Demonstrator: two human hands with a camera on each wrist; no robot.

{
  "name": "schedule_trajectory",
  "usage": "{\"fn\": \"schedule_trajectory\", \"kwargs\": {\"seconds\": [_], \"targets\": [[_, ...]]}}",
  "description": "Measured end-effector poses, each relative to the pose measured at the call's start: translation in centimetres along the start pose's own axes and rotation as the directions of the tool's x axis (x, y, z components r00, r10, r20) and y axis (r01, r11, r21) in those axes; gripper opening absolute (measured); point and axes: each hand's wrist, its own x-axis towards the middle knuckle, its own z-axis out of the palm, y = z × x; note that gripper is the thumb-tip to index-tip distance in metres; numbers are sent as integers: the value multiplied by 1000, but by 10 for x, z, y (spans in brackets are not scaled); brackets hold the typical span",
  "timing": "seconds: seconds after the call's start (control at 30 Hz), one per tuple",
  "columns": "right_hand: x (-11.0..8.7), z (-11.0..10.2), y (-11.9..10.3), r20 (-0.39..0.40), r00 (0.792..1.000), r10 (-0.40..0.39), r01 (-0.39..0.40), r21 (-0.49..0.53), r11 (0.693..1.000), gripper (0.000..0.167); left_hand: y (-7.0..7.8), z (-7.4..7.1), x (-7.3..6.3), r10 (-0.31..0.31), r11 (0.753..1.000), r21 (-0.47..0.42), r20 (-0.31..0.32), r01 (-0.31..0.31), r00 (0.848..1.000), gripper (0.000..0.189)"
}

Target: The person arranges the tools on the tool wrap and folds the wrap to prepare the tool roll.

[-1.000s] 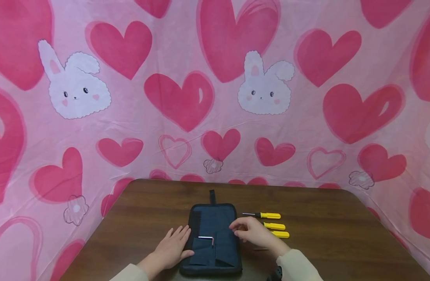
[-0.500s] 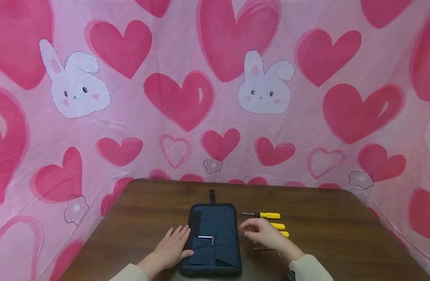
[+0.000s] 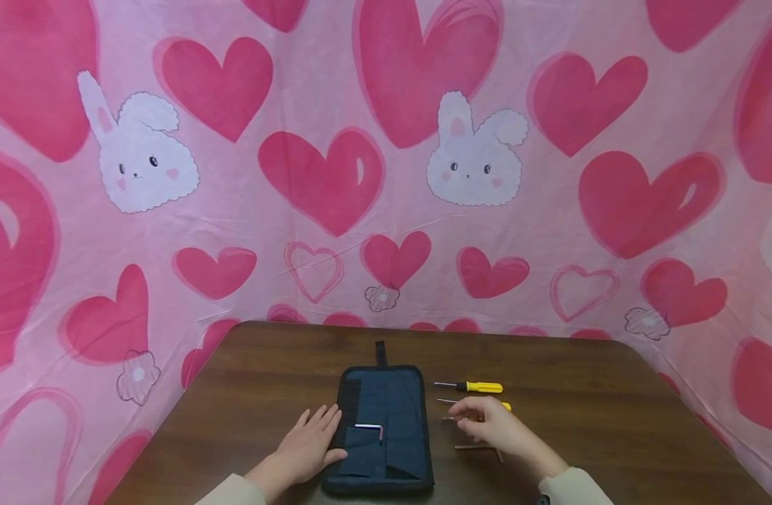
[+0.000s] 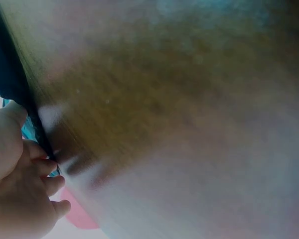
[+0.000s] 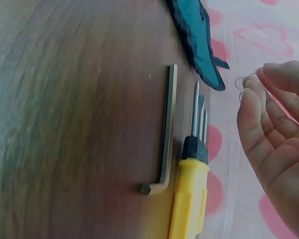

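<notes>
An unfolded dark tool pouch lies on the table, with an L-shaped hex key sticking out of one pocket. My left hand rests flat along the pouch's left edge, fingers spread; the left wrist view shows these fingers at the fabric border. To the right of the pouch, my right hand is raised over yellow-handled screwdrivers, its fingers loosely bent and holding nothing. On the table below that hand lies another hex key, beside the screwdrivers' yellow handles in the right wrist view.
The brown wooden table ends at the back against a pink cloth printed with hearts and rabbits. A short black strap extends from the pouch's far edge.
My right hand has moved right, away from the pouch and over the screwdrivers, uncovering the hex key on the table. The left hand has stayed on the pouch's edge.
</notes>
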Motion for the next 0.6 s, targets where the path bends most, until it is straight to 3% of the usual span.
{"fn": "schedule_trajectory", "kwargs": {"seconds": [0.27,0.47,0.6], "targets": [[-8,-6,7,-19,1000,6,-5,19,1000,18,-1,1,0,9,1000,-1,-1,-9,1000,71],[-15,-9,21,-23,998,-56,56,-19,998,15,-1,2,0,13,1000,10,-5,-12,1000,71],[-19,-12,27,-17,999,-50,50,-6,999,15,-1,2,0,16,1000,10,-11,-16,1000,70]]}}
